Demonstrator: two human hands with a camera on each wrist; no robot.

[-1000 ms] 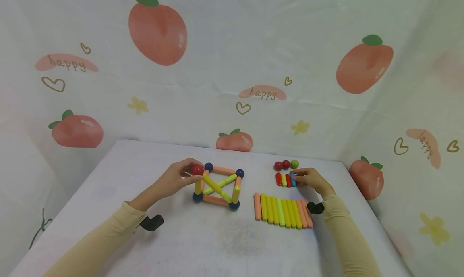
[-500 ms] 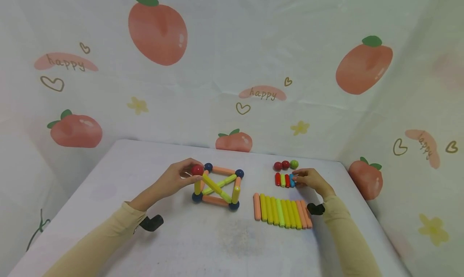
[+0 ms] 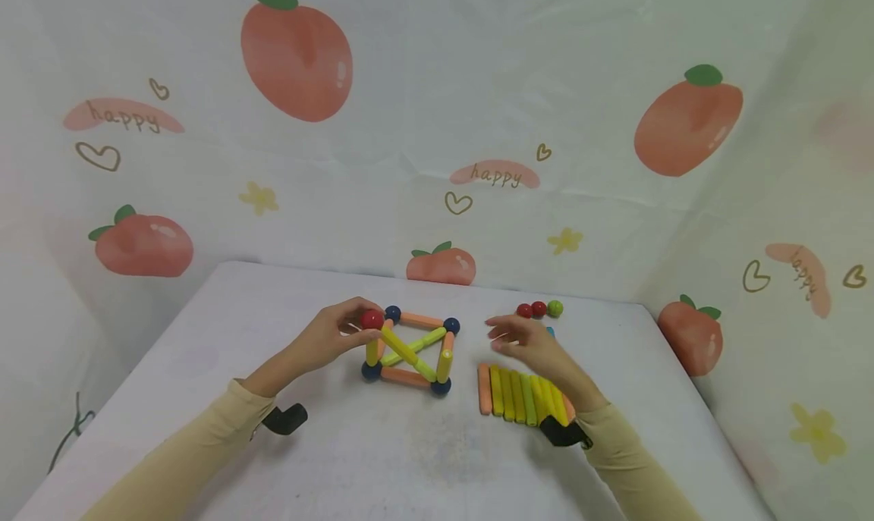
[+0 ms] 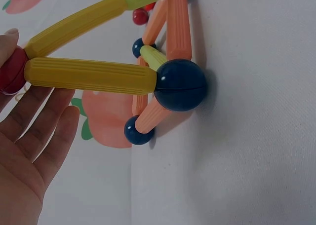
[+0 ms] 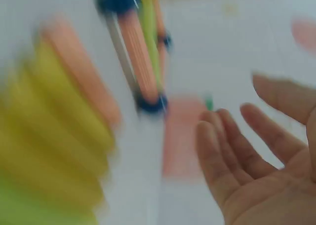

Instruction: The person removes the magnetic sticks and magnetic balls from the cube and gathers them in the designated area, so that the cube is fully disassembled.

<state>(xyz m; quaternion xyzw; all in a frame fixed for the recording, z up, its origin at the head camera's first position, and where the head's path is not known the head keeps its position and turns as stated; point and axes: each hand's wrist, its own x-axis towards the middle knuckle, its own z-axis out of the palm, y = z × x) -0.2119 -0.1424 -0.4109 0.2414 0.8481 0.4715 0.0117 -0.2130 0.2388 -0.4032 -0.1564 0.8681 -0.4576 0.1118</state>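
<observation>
My left hand (image 3: 337, 335) pinches a red ball (image 3: 372, 320) at the top of a yellow rod (image 4: 91, 75). That rod rises from a dark blue ball (image 4: 180, 85) at the near left corner of a square frame of orange rods (image 3: 407, 377). From the red ball a yellow and light green diagonal (image 3: 407, 352) slopes down to the near right corner. Another yellow rod (image 3: 444, 363) stands upright at that corner. Light green rods (image 3: 415, 346) cross the base. My right hand (image 3: 536, 346), fingers spread and holding nothing, hovers right of the frame; its wrist view is blurred.
A row of yellow, green and orange rods (image 3: 508, 394) lies partly under the right wrist. Two red balls (image 3: 539, 309) and a green ball (image 3: 555, 309) sit at the back right. A blue short rod (image 3: 550, 331) peeks out behind the right hand. A printed cloth (image 3: 382, 225) hangs behind.
My right hand has left the blue short rod and moved left toward the frame; it now hides the other short rods. The left hand stays on the red ball.
</observation>
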